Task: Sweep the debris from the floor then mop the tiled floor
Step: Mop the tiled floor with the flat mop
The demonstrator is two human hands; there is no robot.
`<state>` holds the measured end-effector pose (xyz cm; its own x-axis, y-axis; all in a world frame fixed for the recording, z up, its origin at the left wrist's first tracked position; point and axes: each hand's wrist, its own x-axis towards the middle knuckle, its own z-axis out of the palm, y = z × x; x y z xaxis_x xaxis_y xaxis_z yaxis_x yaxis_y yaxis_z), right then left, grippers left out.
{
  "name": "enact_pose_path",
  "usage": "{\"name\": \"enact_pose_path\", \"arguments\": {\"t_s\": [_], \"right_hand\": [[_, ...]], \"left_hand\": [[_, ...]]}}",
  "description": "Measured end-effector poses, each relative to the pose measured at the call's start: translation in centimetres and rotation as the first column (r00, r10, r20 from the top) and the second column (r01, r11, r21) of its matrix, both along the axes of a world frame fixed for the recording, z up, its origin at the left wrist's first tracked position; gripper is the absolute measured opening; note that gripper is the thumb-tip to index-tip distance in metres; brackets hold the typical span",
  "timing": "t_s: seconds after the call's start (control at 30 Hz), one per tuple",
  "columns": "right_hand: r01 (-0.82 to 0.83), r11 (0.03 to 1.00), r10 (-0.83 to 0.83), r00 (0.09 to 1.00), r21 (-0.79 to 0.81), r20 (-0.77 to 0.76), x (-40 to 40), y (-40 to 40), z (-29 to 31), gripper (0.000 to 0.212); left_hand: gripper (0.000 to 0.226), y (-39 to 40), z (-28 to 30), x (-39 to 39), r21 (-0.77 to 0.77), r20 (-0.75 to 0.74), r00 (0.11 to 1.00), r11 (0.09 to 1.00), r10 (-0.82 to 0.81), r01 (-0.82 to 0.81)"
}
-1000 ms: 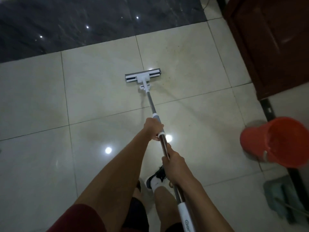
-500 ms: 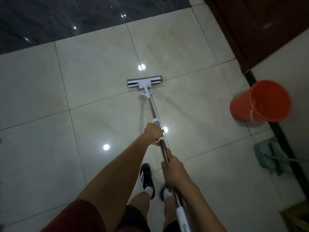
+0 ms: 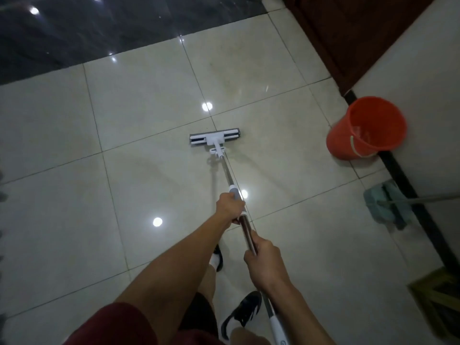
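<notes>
Drawn back toward the feet since earlier — white flat mop head [image 3: 215, 139] | steel pole [image 3: 230, 179] clamped by left hand [image 3: 229, 207], right hand [image 3: 265, 262] | risk — orange plastic bucket [image 3: 366, 128] right of head could be struck by a wide stroke.

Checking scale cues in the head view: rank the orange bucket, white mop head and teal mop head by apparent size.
1. orange bucket, clearly largest.
2. teal mop head and white mop head: look similar; the teal one is partly cropped, so unranked.

White flat mop [image 3: 215, 140], head down (handle tilted), cream tiled floor [image 3: 74, 195]
</notes>
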<state>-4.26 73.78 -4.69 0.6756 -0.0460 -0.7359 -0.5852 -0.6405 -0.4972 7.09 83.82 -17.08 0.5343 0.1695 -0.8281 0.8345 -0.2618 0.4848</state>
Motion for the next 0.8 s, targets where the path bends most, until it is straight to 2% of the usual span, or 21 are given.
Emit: {"name": "enact_pose_path", "arguments": {"t_s": [0.2,0.3,0.37,0.53,0.8], "right_hand": [[0.005,1.000,-0.005,1.000,-0.011,0.008,-5.7,-2.7,-0.4,0.049],[0.056,0.998,-0.056,0.998,0.010,0.032,-6.0,-3.0,-0.8,0.046],[0.113,0.993,-0.115,0.992,0.038,0.049,-5.5,-2.8,-1.0,0.044],[0.201,0.978,-0.203,0.978,0.060,0.043,-1.7,-1.1,-1.5,0.038],[0.280,0.958,-0.282,0.959,0.063,0.022,9.9,2.4,-2.4,0.041]], "left_hand": [[0.044,-3.1,-1.3,-5.7,0.006,0.016,0.999,1.000,0.028,-0.028],[0.032,-3.5,-2.0,-5.8,-0.008,0.043,0.998,0.999,0.053,-0.052],[0.033,-3.3,-2.6,-5.0,0.003,0.066,0.996,0.998,0.062,-0.062],[0.043,-1.9,-3.8,-1.2,0.050,0.111,0.992,0.997,0.053,-0.059],[0.053,0.8,-4.5,10.5,-0.030,0.082,0.991,0.994,0.103,-0.101]]}}
